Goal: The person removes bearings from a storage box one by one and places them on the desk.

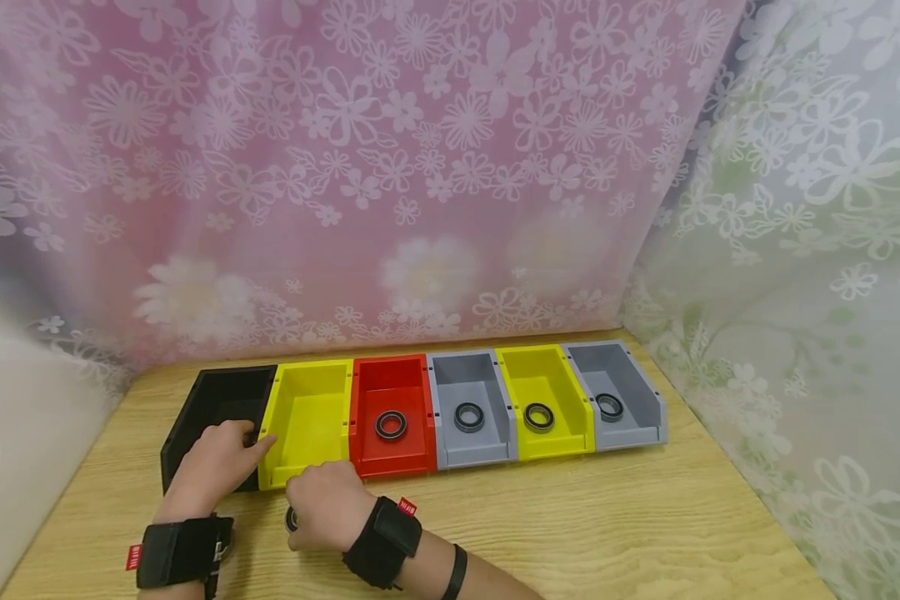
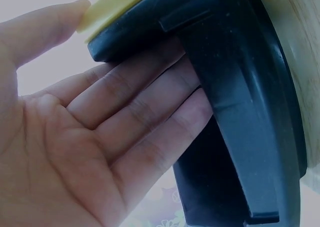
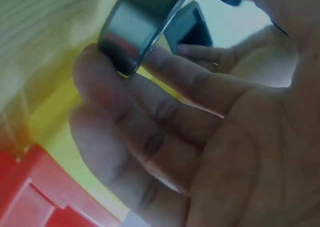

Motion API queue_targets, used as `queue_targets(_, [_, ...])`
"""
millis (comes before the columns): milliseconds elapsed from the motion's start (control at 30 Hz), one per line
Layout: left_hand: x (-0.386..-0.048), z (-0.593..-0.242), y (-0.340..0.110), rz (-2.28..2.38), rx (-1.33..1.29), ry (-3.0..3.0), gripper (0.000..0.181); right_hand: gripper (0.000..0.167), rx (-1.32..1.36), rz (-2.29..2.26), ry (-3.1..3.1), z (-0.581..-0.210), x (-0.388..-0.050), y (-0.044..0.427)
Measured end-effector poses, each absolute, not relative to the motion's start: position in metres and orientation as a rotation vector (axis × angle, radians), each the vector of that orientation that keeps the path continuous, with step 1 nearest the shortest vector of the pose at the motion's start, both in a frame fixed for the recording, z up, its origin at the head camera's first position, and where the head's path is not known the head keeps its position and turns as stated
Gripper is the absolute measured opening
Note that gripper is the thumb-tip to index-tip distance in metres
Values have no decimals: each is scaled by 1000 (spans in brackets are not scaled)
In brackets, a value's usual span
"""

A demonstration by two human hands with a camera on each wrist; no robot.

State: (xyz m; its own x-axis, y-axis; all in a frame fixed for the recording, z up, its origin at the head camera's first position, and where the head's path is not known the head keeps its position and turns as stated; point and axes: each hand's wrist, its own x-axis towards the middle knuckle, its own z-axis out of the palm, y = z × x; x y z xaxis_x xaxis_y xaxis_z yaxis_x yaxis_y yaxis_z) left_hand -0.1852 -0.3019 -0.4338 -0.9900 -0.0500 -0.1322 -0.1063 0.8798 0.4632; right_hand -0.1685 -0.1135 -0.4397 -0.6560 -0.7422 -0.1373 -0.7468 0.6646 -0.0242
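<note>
My left hand (image 1: 221, 458) reaches over the front of the black bin (image 1: 228, 396). Its fingers (image 2: 145, 109) extend fairly straight inside that bin, their tips hidden behind the wall. The thumb (image 2: 45, 29) touches the edge of the adjoining yellow bin (image 1: 311, 400). My right hand (image 1: 330, 507) grips a ball bearing (image 3: 142, 27) just in front of the yellow bin. In the head view, most of this bearing (image 1: 292, 519) is hidden by the hand.
Bearings lie in the red bin (image 1: 392, 377), the middle grey bin (image 1: 465, 371), the right yellow bin (image 1: 536, 367) and the end grey bin (image 1: 607, 362). The bins stand side by side on a wooden table (image 1: 570, 525). A flowered curtain (image 1: 390, 167) hangs behind.
</note>
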Motion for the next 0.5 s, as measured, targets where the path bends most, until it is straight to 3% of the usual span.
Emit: queue_targets(500, [-186, -434, -301, 730, -95, 2955, 61, 25, -1374, 146, 2725, -458, -166, -121])
